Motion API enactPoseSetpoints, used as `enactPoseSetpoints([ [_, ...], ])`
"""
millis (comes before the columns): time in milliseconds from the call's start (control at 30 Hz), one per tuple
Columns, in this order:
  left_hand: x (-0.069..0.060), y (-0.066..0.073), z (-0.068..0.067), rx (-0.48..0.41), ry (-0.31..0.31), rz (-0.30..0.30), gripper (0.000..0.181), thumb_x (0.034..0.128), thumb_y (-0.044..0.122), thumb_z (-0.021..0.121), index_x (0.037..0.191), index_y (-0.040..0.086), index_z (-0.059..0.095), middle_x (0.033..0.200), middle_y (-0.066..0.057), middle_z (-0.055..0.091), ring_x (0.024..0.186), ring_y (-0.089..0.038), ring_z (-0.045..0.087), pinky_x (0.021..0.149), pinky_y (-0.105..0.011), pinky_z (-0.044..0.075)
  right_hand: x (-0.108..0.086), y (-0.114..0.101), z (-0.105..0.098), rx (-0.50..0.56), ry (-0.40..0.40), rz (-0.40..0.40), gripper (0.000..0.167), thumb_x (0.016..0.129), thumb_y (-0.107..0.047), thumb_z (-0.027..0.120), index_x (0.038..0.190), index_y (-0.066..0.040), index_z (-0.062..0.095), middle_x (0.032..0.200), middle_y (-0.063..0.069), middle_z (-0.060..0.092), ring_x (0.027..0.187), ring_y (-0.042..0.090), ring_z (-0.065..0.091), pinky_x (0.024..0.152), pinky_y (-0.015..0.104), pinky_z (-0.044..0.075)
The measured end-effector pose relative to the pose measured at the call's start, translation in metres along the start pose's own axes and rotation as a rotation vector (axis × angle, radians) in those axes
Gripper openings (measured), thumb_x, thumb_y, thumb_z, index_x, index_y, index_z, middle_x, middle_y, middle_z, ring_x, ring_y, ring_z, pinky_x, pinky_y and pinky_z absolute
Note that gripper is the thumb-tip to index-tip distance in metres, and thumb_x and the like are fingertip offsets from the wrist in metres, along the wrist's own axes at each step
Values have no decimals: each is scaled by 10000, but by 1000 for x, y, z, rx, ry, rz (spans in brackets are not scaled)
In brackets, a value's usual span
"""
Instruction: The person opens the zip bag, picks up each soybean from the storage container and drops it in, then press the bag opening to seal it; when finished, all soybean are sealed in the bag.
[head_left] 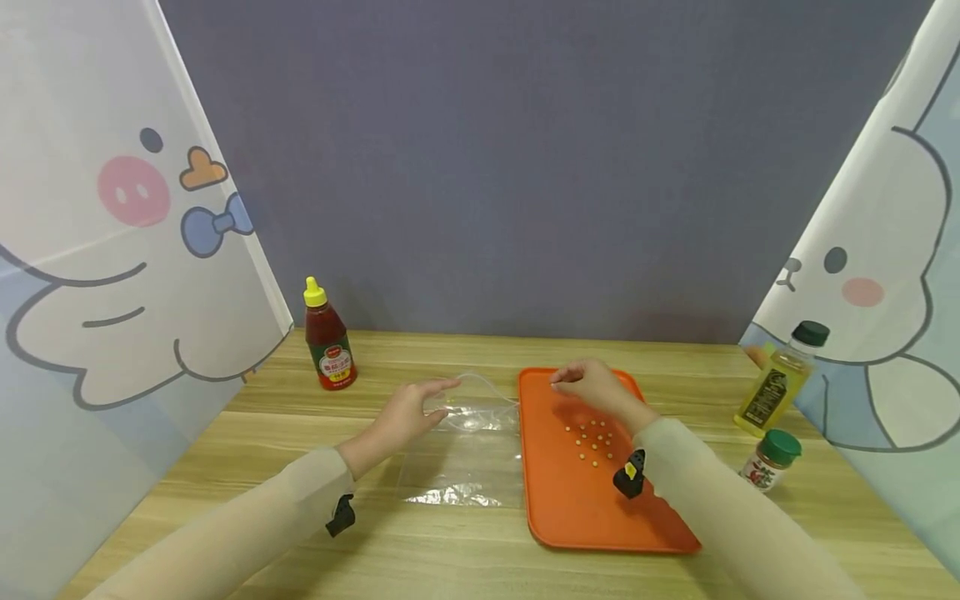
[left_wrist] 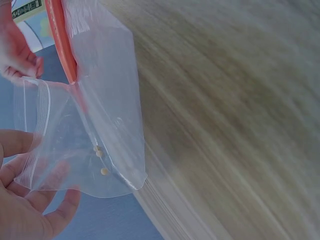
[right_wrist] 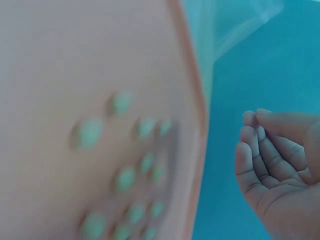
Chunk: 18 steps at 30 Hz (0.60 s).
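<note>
My left hand holds a clear zip bag by its mouth, thumb on the near side and fingers spread behind the plastic. A few soybeans lie low inside the bag. Several more pale round soybeans are scattered over the orange tray. Above the tray's far left part hovers my right hand, close to the bag. Its thumb and fingertips meet, with what looks like one small pale soybean between them, mostly hidden by the fingers.
A red sauce bottle stands at the back left of the wooden table. An oil bottle and a green-capped spice jar stand on the right. A grey panel closes off the back, with cartoon-print curtains at both sides.
</note>
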<state>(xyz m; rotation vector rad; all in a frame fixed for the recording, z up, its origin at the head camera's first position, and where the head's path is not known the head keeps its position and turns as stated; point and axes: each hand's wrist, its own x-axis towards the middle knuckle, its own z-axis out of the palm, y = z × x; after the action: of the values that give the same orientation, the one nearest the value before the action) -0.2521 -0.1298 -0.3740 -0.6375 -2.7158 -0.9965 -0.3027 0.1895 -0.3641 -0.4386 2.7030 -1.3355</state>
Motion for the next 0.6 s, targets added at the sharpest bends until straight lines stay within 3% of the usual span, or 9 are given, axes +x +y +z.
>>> enactPoseSetpoints([
  [67,1,-1,1,7,7,4,536,821,5,722,1327,125,592,1362,-104,584,1116,-323,644,846,-387,566,1,-12,4,28,9,-6,206,913,-139,665,1067,-4,688,1021,104,715,984,279,661,901,478,536],
  [200,1,-1,1,10,10,0,538,821,16,726,1329,135,592,1363,-91,586,1116,-309,645,845,-371,566,7,-33,16,37,35,-60,203,873,-159,715,1031,-31,722,958,64,738,889,161,670,832,381,553],
  [367,1,0,0,-17,1,-3,534,818,-3,721,1324,108,592,1358,-112,588,1123,-331,637,736,-281,558,14,-53,33,43,17,-132,191,845,-136,740,988,-10,739,872,55,747,787,77,644,718,253,517],
  [600,2,-1,-1,-59,-10,-24,521,820,-13,717,1316,91,598,1329,-137,605,1123,-360,633,535,-208,496,18,-72,53,40,-28,-161,150,848,-112,737,962,-16,751,846,67,745,736,107,652,657,238,532],
])
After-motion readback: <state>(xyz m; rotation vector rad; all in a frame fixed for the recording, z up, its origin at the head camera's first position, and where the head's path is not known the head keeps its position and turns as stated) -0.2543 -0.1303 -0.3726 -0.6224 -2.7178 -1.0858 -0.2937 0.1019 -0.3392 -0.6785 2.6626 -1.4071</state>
